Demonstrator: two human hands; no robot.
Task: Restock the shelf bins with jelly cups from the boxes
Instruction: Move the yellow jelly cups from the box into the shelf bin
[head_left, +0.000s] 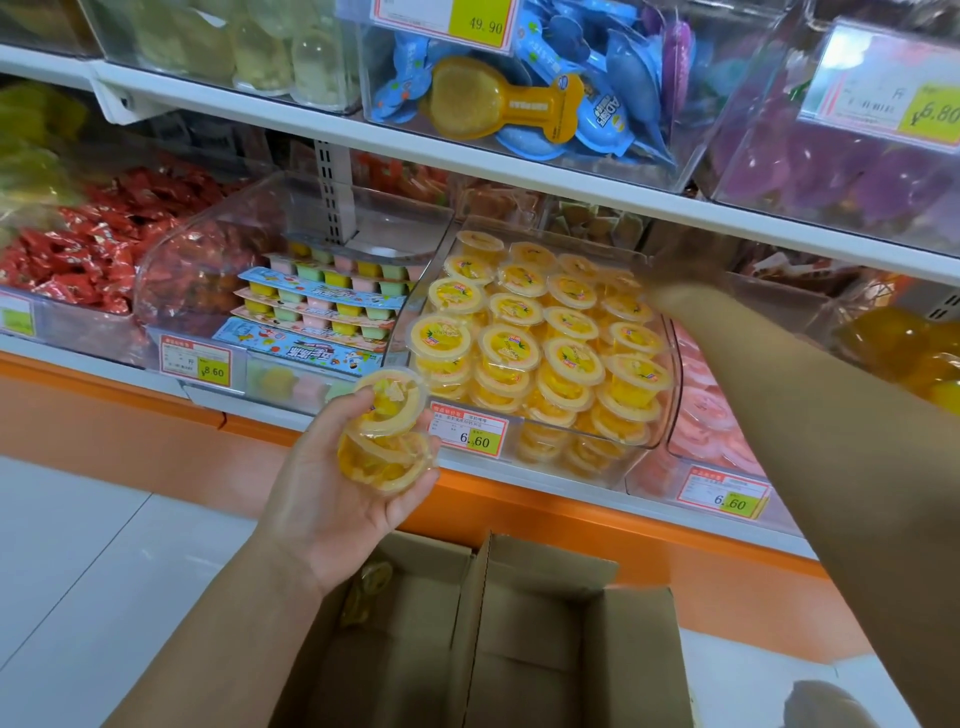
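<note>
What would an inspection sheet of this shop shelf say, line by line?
Surface: white shelf over an orange base; pale floor below.
Job's things: clear bin nearly full of yellow jelly cups; open cardboard box below the shelf, a few cups in its corner.
Clutter: nothing seen.
Grips: left hand holds two jelly cups; right hand is blurred at the bin's back, so its grip cannot be told.
Cables: nothing seen.
Surroundings: bins of red sweets, pastel jelly strips and pink cups; price tag reading 6.60.
</note>
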